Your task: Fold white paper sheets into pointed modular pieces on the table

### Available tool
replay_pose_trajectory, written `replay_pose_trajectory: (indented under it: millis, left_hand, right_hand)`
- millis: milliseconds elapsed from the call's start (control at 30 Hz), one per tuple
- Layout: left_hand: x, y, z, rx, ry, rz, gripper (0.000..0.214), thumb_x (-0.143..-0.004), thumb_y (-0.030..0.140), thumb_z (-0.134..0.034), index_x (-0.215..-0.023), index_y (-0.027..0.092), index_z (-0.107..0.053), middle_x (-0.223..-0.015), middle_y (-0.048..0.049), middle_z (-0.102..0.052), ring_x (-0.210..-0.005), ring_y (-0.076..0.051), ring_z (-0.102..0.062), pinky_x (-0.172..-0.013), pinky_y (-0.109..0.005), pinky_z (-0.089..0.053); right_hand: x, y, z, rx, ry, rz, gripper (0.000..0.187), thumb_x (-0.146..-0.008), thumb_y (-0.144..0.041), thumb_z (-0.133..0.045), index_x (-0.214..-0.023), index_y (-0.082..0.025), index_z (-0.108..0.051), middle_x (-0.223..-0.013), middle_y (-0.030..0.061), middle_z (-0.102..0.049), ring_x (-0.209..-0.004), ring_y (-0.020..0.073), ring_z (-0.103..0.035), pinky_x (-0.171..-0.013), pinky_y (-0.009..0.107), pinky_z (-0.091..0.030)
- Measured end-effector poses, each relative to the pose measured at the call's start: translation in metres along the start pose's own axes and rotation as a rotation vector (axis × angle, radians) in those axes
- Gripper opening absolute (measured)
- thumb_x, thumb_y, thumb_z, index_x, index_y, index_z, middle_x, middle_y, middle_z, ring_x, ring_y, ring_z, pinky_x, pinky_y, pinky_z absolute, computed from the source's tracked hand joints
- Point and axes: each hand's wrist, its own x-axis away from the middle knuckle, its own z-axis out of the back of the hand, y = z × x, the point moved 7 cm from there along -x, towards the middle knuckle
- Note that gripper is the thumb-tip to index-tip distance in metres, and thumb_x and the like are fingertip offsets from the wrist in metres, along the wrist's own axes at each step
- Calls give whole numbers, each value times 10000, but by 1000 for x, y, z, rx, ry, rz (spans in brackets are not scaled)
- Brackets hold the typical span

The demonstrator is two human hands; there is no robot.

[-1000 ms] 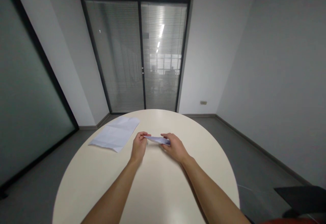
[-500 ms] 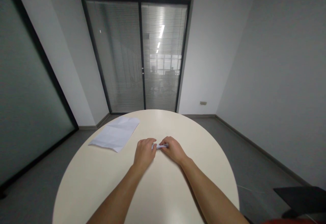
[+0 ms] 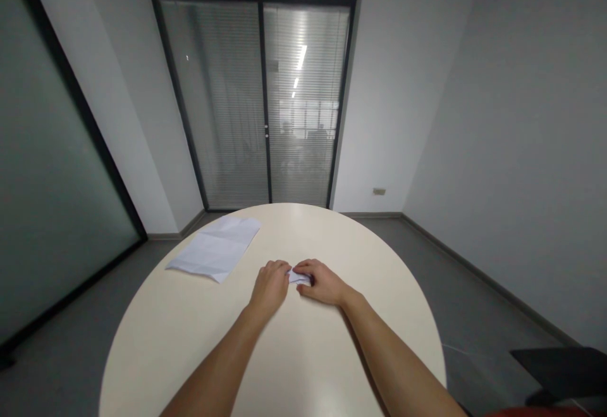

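Small folded white paper piece point(image 3: 298, 277) sits low on the round cream table point(image 3: 294, 366), near its middle and mostly covered. Left hand point(image 3: 270, 285) is curled over its left end, fingers closed on it. Right hand point(image 3: 323, 283) pinches its right end. Creased white paper sheet point(image 3: 215, 254) lies flat, well apart to the left.

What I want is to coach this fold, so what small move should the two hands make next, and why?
Probably press down and run the fingertips along the small folded paper to sharpen its crease. The left hand and right hand meet over it, low on the table, with only a white sliver showing between them, so it may not be flat.
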Motion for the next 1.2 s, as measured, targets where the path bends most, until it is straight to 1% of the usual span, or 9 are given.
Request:
replay_pose_trajectory:
  millis: [133, 233, 300, 433, 600, 800, 900, 1067, 1200]
  left_hand:
    - [0, 3, -4, 18, -14, -44, 340, -982, 234, -416, -1168, 206, -699, -1222, -106, -691, -1131, -269, -578, -971, -387, -439]
    - [1, 4, -6, 37, -43, -60, 347, -977, 251, -427, -1197, 202, -692, -1276, -117, -671, -1179, -278, -561, -1001, -397, -436]
    - [1, 4, -6, 47, -58, -57, 362, -970, 242, -429, -1227, 195, -679, -1327, -128, -649, -1218, -287, -549, -1021, -409, -435]
    - [1, 5, -9, 15, -95, -42, 422, -963, 231, -416, -1329, 165, -616, -1432, -153, -581, -1338, -288, -505, -1109, -418, -391]
    - [3, 1, -21, -10, -149, -45, 521, -979, 285, -360, -1437, 82, -504, -1544, -201, -442, -1453, -310, -396, -1169, -451, -339]
    - [8, -3, -31, 42, -169, -54, 586, -961, 312, -359, -1498, 87, -423, -1608, -184, -313, -1513, -305, -272, -1208, -501, -269]
    - [9, -1, -30, 29, -198, -52, 603, -960, 303, -338, -1509, 64, -402, -1616, -187, -288, -1519, -307, -252, -1213, -503, -259]
    - [9, 1, -29, -13, -237, -48, 617, -963, 300, -308, -1522, 44, -375, -1625, -183, -272, -1527, -297, -230, -1223, -473, -239]
    - [8, -2, -31, 3, -227, -49, 606, -959, 285, -318, -1517, 57, -387, -1622, -182, -285, -1526, -290, -236, -1223, -473, -234]
  right_hand:
    - [-3, 2, -2, -27, 13, 1, 335, -899, -195, -583, -1198, -229, -732, -1208, 80, -717, -1129, 242, -628, -1038, 392, -454]
    - [-6, 5, -5, -43, 4, 14, 284, -953, -251, -545, -1141, -233, -756, -1225, 77, -714, -1141, 237, -630, -1038, 385, -457]
    - [-6, 6, -5, -43, -4, 23, 288, -966, -241, -516, -1100, -234, -771, -1229, 71, -714, -1137, 226, -637, -1034, 370, -459]
    - [-7, 14, -1, 55, 30, -9, 276, -914, -187, -561, -1066, -246, -784, -1187, 58, -734, -1117, 233, -643, -1024, 375, -451]
    - [-9, 18, 4, 172, 61, -70, 222, -878, -213, -616, -979, -272, -805, -1091, 39, -760, -1020, 235, -651, -955, 367, -463]
    - [-6, 19, 6, 191, 141, -220, 163, -849, -293, -683, -961, -236, -787, -977, 57, -757, -954, 234, -646, -871, 337, -477]
    - [-5, 15, 7, 222, 153, -240, 153, -824, -290, -711, -951, -237, -778, -959, 61, -750, -941, 240, -641, -864, 345, -475]
    - [-4, 15, 9, 171, 103, -192, 191, -824, -286, -709, -993, -239, -785, -1030, 65, -741, -993, 242, -637, -909, 360, -476]
    - [-2, 15, 6, 149, 28, -71, 228, -848, -264, -674, -1042, -272, -793, -1138, 65, -723, -1054, 238, -637, -976, 383, -464]
